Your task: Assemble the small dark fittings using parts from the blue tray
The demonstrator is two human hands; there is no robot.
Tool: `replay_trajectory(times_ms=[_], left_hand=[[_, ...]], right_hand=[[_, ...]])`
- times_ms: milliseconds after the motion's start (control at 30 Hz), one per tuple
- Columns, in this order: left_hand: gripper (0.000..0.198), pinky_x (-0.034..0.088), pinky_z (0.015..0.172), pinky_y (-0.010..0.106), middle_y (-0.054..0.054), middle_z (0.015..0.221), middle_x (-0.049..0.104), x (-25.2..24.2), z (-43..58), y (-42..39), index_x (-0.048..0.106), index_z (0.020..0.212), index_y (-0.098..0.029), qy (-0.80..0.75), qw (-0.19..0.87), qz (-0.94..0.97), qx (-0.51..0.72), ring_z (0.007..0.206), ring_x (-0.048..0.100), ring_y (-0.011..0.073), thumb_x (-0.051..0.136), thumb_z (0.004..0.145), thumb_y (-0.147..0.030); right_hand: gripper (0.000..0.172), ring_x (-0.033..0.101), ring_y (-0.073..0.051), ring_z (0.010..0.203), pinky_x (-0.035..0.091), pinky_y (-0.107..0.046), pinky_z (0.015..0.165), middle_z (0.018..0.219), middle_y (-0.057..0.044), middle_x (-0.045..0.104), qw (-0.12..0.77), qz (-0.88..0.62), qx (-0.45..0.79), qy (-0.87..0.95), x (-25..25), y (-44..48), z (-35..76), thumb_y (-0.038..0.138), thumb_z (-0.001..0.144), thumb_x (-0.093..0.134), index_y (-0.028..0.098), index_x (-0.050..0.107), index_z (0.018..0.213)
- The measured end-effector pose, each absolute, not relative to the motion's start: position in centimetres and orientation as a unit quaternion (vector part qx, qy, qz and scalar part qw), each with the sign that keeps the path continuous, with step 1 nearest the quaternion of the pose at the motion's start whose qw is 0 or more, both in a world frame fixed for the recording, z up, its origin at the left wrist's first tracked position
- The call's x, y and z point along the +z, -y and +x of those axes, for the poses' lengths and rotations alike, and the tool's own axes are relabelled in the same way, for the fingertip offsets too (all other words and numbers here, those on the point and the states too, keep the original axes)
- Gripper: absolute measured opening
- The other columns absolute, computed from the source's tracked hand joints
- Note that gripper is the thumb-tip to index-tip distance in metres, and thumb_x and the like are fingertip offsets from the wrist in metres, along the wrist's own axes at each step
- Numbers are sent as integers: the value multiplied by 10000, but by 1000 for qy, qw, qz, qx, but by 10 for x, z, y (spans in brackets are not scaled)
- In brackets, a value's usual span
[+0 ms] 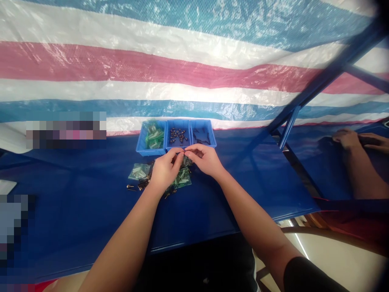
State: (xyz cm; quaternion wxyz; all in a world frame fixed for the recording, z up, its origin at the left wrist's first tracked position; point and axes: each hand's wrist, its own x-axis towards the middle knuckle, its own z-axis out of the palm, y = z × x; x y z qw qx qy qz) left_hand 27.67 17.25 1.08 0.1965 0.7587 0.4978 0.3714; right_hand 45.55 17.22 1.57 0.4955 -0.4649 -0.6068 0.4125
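My left hand and my right hand meet above the blue table, fingertips pinched together on a tiny dark part that I cannot make out. Under them lies a heap of small green packets with loose dark parts beside it, and one packet lies to the left. Just beyond my hands stand three small blue bins: the left bin holds green packets, the middle bin holds small dark pieces, the right bin holds a few dark parts.
A striped red, white and blue tarp hangs behind the table. A blue metal frame post slants across the right. Another person's hands rest on the neighbouring table at far right. The table's front edge lies close to my body.
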Motion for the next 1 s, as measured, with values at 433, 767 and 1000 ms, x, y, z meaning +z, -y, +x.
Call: replay_trajectory(times_ms=[433,767,1000], left_hand=[[306,390,593,214,-41,648,587,12,278,-172,658,1164,-226,-500,203,755,374,550,526,107,527,977,-430],[281,379,577,225,-28,663,604,11,276,-172,660,1085,-228,-500,216,752,372,549,519,113,492,992,-432],[286,384,587,215,-42,646,582,11,278,-172,664,1137,-232,-499,206,754,375,553,519,106,541,966,-425]], right_hand=[[212,712,-175,815,587,-319,758,945,-55,770,496,-471,387,618,13,-174,457,359,843,706,205,744,984],[240,721,-181,818,597,-322,755,957,-54,774,496,-460,386,627,14,-172,456,350,832,724,213,748,1027],[196,719,-178,813,594,-328,770,959,-54,778,489,-481,371,626,16,-173,457,336,846,713,209,756,988]])
